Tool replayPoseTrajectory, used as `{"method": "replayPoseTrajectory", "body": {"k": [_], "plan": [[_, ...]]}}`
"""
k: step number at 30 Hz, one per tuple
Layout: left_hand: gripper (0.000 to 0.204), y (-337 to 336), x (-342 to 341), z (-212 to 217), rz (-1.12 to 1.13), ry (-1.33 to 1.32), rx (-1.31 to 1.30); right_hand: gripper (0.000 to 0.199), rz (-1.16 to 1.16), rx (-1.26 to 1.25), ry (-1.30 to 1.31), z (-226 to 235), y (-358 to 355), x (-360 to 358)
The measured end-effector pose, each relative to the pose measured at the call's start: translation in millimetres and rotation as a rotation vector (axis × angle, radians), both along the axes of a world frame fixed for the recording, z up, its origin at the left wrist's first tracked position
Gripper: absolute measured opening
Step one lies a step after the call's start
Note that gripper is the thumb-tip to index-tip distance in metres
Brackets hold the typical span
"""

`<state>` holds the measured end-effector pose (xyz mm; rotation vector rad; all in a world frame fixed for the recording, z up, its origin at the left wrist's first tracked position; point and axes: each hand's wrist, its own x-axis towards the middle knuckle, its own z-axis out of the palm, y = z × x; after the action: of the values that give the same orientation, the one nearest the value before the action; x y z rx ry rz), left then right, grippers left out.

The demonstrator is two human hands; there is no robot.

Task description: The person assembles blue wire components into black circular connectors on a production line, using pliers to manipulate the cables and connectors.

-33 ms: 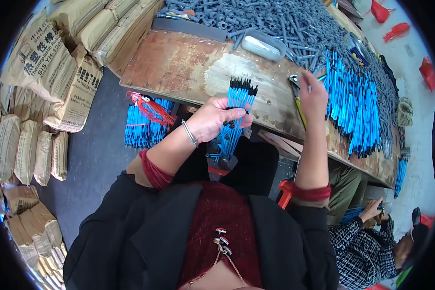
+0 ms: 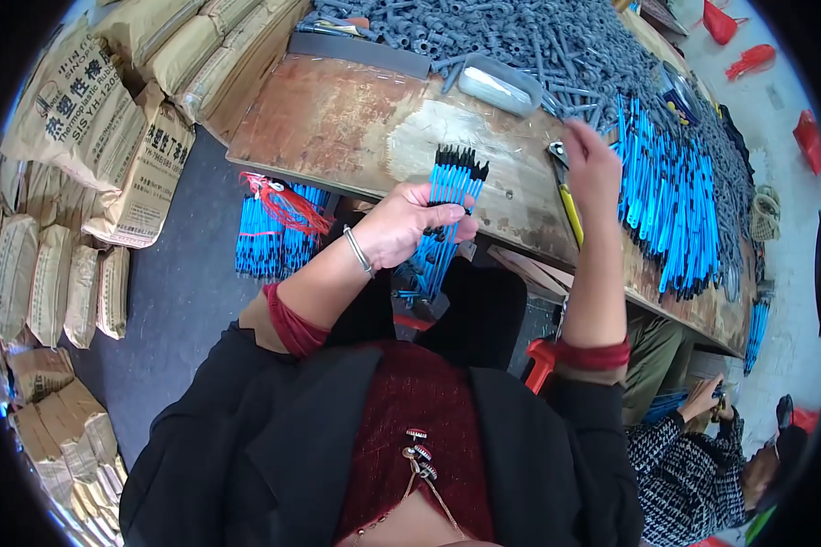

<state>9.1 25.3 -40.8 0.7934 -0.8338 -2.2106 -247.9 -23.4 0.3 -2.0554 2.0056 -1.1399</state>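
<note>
My left hand point(image 2: 420, 219) is wrapped round a bundle of thin blue sticks point(image 2: 449, 187) with black tips. The bundle stands tilted over my lap, black ends up, and small black parts show beneath my thumb. Raised over the table, my right hand point(image 2: 596, 173) is near a pair of pliers point(image 2: 570, 205) with yellow-green handles. Its fingers are bent and smeared by motion, so whether anything sits in them is unclear. To its right lies a broad row of similar blue sticks point(image 2: 670, 201) with black ends.
Grey plastic fittings point(image 2: 520, 36) heap along the back of the wooden table point(image 2: 310, 118). A clear tray point(image 2: 499, 87) stands before them. Bundled blue sticks point(image 2: 263, 232) with red string lie below the left edge. Paper sacks point(image 2: 73, 137) line the left; another person point(image 2: 693, 465) works at right.
My right hand has shifted slightly up and to the right, its fingers bending differently. My left hand keeps its hold on the bundle of blue sticks.
</note>
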Motion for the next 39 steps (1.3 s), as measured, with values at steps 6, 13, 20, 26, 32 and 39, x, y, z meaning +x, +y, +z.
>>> {"method": "replayPoseTrajectory", "body": {"k": [6,13,20,26,32,39], "plan": [[0.022,-7,-1,-3,-0.052,0.072,-0.045,0.021,0.204,0.253,0.299,16,-122,19],[0.017,-12,0,9,-0.065,0.011,0.024,0.018,0.126,0.467,0.75,-3,-153,44],[0.017,-5,-2,-1,-0.067,0.024,-0.098,0.026,0.022,0.539,0.625,-2,-146,45],[0.019,2,-5,-3,-0.13,-0.171,-0.52,0.019,0.036,0.338,0.711,-29,-168,24],[0.018,3,-6,1,-0.081,-0.123,-0.411,0.022,0.061,0.322,0.67,-8,-144,31],[0.016,-3,-4,0,0.01,0.016,-0.118,0.024,0.364,0.025,-0.515,45,-64,49]]}}
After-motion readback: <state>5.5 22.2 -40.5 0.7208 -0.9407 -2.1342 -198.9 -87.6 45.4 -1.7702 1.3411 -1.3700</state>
